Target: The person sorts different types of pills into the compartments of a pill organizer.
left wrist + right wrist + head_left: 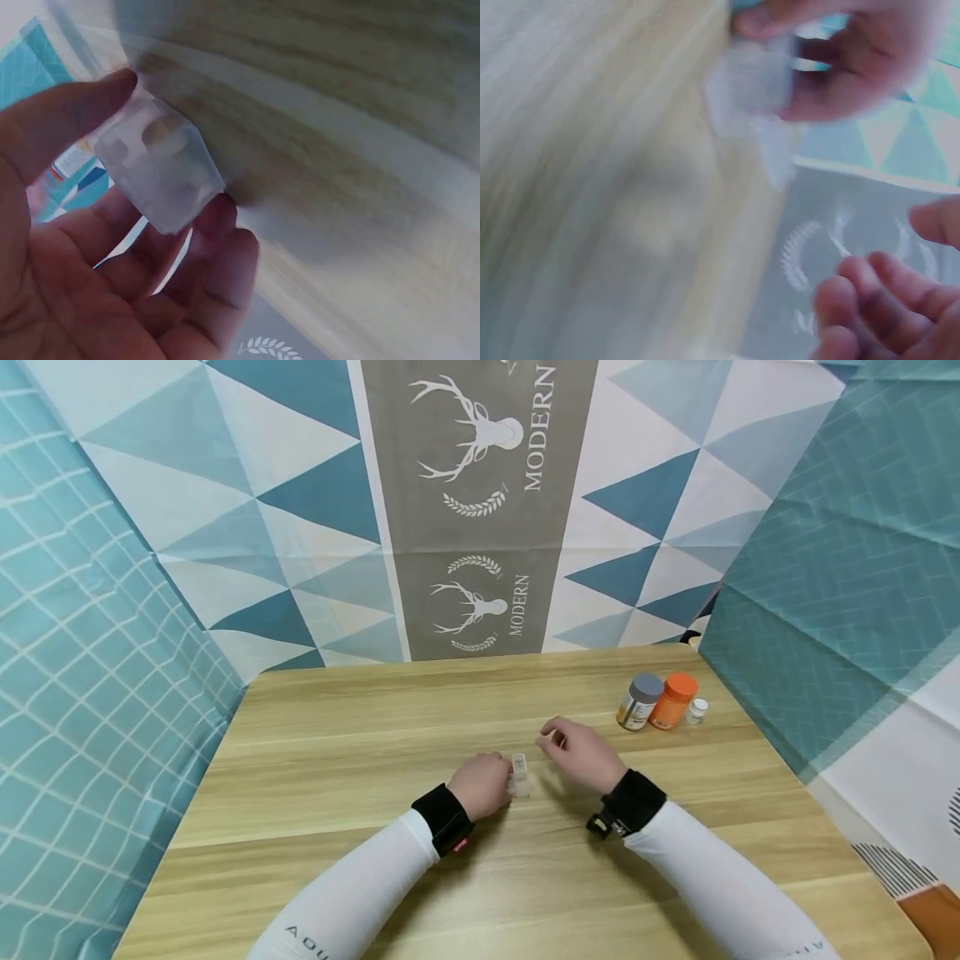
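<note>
My left hand [480, 783] pinches a small translucent plastic box [161, 172] between thumb and fingers, low over the wooden table [315, 777]. In the head view the box's lid [519, 763] stands raised. A tan, rounded shape shows through the cloudy plastic in the left wrist view. To the right of the box, my right hand [588, 756] hovers with loosely bent fingers and holds nothing. Its thumb and fingertips are apart in the right wrist view, where the box [754, 86] and the left hand [855, 60] appear blurred.
Toward the table's back right stand a grey-capped bottle [639, 703], an orange bottle [672, 702] and a small white bottle [697, 711], close together. Patterned cloth [480, 510] hangs behind the table, with teal cloth [832, 577] along its right side.
</note>
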Demonstrator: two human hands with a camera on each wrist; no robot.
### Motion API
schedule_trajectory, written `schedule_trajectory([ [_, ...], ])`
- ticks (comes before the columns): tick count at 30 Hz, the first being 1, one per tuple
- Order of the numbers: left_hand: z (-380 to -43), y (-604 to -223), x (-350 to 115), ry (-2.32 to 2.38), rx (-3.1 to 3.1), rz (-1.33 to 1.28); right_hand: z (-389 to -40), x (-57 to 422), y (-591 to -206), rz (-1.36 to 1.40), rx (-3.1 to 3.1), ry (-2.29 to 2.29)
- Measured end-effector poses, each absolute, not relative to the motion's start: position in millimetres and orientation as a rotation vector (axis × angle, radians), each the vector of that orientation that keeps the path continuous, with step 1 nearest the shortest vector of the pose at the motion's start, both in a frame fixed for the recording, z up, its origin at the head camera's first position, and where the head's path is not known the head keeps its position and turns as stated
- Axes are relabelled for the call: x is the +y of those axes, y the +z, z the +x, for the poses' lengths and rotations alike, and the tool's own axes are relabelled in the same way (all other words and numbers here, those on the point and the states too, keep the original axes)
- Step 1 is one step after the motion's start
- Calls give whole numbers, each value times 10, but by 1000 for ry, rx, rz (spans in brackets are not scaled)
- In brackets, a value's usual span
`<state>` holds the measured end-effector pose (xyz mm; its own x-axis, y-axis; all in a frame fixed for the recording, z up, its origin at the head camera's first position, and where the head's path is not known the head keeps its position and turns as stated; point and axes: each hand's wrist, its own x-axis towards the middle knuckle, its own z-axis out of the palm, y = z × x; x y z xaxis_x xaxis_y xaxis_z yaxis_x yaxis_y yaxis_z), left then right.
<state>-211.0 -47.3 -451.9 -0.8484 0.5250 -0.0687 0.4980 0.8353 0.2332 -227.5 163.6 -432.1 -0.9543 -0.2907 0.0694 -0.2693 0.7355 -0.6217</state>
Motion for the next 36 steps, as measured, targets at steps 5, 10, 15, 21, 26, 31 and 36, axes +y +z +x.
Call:
schedule_trajectory([
  [5, -2105, -4518, -532, 318, 2864, 784, -2228, 2252, -4074, -320, 3185, -1269],
  [10, -1995, -4501, -705, 310, 2926, 746, -2351, 3044, -3913, 120, 3358, -1297],
  [15, -1854, -4474, -936, 297, 3024, 693, -2527, 3708, -4041, 288, 3240, -905],
  [21, -1788, -4473, -1162, 255, 3119, 600, -2808, 4077, -4388, 118, 3019, -593],
  [26, -1770, -4474, -1233, 287, 3115, 577, -2943, 4067, -4566, -25, 3013, -557],
  [31, -1768, -4519, -1232, 346, 3121, 588, -2938, 3997, -4642, -76, 3024, -536],
  [36, -1759, -4534, -1229, 317, 3145, 591, -2799, 3908, -4629, -19, 3051, -524],
])
